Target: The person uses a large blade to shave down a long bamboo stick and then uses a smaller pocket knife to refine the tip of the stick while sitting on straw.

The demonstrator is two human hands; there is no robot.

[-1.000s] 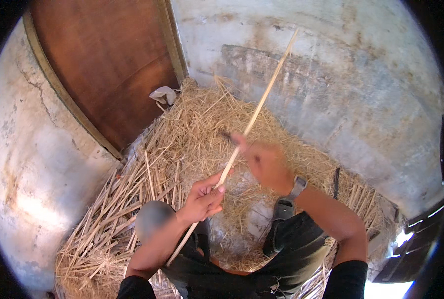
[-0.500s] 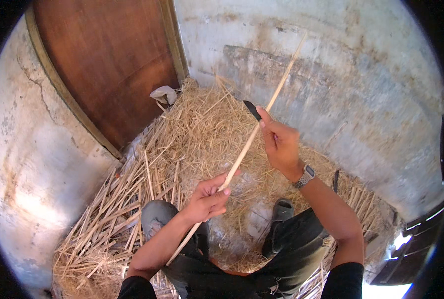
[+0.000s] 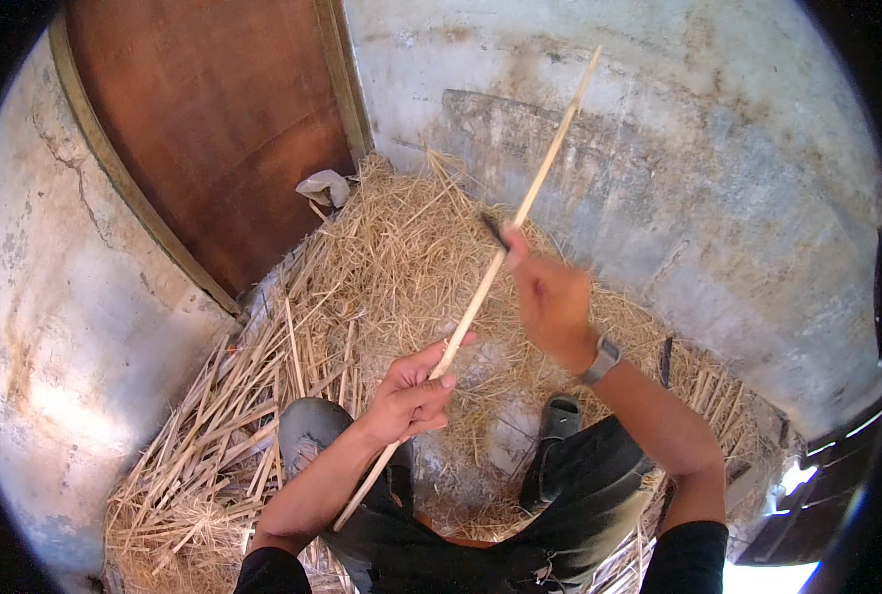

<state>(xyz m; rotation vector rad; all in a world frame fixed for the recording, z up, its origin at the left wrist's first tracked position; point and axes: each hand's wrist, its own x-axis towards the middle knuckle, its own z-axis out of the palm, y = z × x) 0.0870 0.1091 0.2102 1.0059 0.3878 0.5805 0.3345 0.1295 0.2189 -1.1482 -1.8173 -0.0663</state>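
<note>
At the far left of the frame I record a stained, cracked pale wall [image 3: 35,327], followed at upper left by a brown door [image 3: 203,129] in a wooden frame. Below these, at lower left, lies a heap of loose split strips [image 3: 223,426]. A crumpled whitish scrap [image 3: 324,188] rests near the foot of the door, beside a broad pile of straw-coloured shavings [image 3: 411,228] that fills the centre. My dark trousers [image 3: 580,465], torn at the left knee, occupy the lower centre, with a dark sandal [image 3: 560,416] right of the middle. A weathered grey wall [image 3: 738,178] closes the upper right. As to the work in hand, one long strip [image 3: 550,170] runs aslant from the lower centre, by my left thigh, to the upper right of centre, its upper part before the grey wall. It is pale yellow, narrow and nearly straight, with a small splinter near its thin upper end and slight fraying just above my left hand [image 3: 401,396]. That hand grasps the strip between thumb and fingers and covers a short length of it. My right hand [image 3: 555,307], blurred, with a watch [image 3: 604,359] at the wrist, clasps a dark blade [image 3: 492,232] against the strip; I cannot tell how its edge sits.
</note>
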